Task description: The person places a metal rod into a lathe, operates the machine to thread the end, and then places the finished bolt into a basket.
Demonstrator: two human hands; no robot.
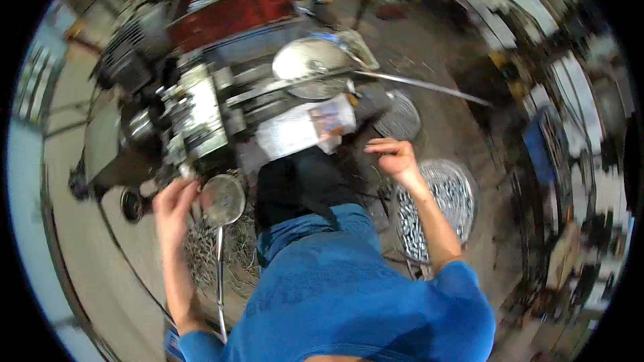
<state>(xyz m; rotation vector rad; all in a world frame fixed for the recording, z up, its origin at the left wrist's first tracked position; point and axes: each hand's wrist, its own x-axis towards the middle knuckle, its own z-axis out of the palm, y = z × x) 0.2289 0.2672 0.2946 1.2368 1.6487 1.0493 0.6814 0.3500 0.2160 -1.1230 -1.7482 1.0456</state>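
My left hand (176, 200) is raised at the left, beside the machine's lower front corner and the round metal pan (224, 201). Motion smears its fingers, so their grip does not show. My right hand (394, 158) hovers above the far edge of a large round basket (472, 194) filled with small shiny metal parts (414, 224). Its fingers point left, loosely bent and apart, and nothing shows between them. Ahead of my lap stands a greasy metal machine (201, 110) with a bright block on top. White printed paper (288, 132) lies between it and my knees.
A red bin (231, 17) of metal pieces stands behind the machine, near a round pale tray (308, 58). A long thin rod (422, 82) sticks out rightward. Another round container (399, 115) sits at the right. Metal scraps (201, 255) cover the floor at the lower left.
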